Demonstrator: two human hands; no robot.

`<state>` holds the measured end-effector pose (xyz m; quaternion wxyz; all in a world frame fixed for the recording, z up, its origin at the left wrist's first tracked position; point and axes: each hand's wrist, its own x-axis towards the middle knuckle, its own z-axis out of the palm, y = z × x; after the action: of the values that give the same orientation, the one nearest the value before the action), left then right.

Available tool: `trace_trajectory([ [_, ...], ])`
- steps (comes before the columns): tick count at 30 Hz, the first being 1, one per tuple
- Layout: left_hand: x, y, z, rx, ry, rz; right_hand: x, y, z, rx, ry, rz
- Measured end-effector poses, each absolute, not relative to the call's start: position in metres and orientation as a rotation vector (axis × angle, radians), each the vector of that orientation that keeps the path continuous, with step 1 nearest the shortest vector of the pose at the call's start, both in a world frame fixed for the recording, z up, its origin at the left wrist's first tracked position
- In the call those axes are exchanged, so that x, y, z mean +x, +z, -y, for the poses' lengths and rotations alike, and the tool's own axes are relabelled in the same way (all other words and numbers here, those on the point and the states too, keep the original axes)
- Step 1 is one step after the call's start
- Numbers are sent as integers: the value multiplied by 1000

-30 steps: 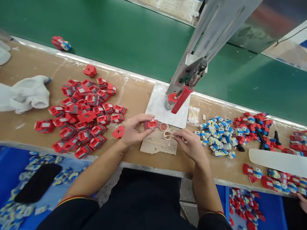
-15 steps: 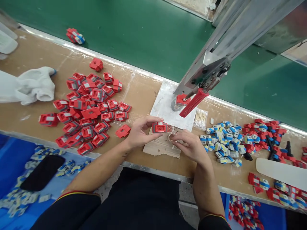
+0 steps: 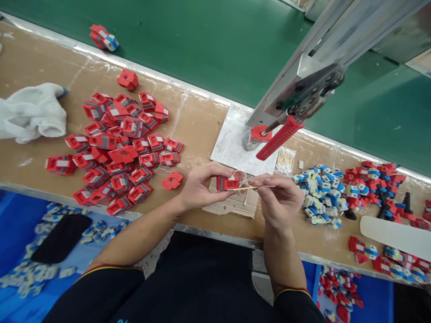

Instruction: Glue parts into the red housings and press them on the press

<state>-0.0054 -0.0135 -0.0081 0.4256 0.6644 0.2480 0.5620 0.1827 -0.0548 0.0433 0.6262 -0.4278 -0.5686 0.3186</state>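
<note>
My left hand (image 3: pixel 202 186) pinches a red plastic part (image 3: pixel 227 183) with a rectangular recess facing me. In my right hand (image 3: pixel 279 197) is a thin cotton swab (image 3: pixel 247 188) with a wooden stick, held between thumb and fingers. Its far end reaches the lower edge of the red part; I cannot tell if it touches. Just behind the hands sits a small clear round dish (image 3: pixel 240 175). Beneath them lies a torn piece of cardboard (image 3: pixel 229 206), with a white swab tip (image 3: pixel 245 202) showing on it.
A toggle press with a red handle (image 3: pixel 280 138) stands over a white plate (image 3: pixel 225 143), a red part (image 3: pixel 259 133) under it. Red parts (image 3: pixel 124 154) heap at left, white-blue parts (image 3: pixel 321 193) at right. A swab packet (image 3: pixel 285 160) and a white glove (image 3: pixel 37 110) lie nearby.
My right hand has moved up and right from beside the clear dish, and the swab now lies level towards the red part. My left hand keeps hold of the red part, slightly turned.
</note>
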Motion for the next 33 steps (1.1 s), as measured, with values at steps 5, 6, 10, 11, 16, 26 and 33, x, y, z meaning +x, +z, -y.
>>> trace_trajectory([
  [5,-5,-7,14,1683,1440,-613,179,38,56,-1008,783,1321],
  [6,-5,-7,14,1688,1445,-620,179,38,56,-1012,790,1336],
  [10,-5,-6,14,1706,1454,-628,180,39,56,-970,818,1345],
  [11,-4,-5,14,1708,1456,-628,180,39,56,-964,823,1348],
  [16,-5,-5,14,1723,1453,-640,181,38,55,-995,742,1434],
  [26,-9,-6,13,1742,1477,-660,190,40,60,-1011,547,1602],
  [33,-10,-3,12,1800,1490,-712,198,44,59,-1038,415,1689],
])
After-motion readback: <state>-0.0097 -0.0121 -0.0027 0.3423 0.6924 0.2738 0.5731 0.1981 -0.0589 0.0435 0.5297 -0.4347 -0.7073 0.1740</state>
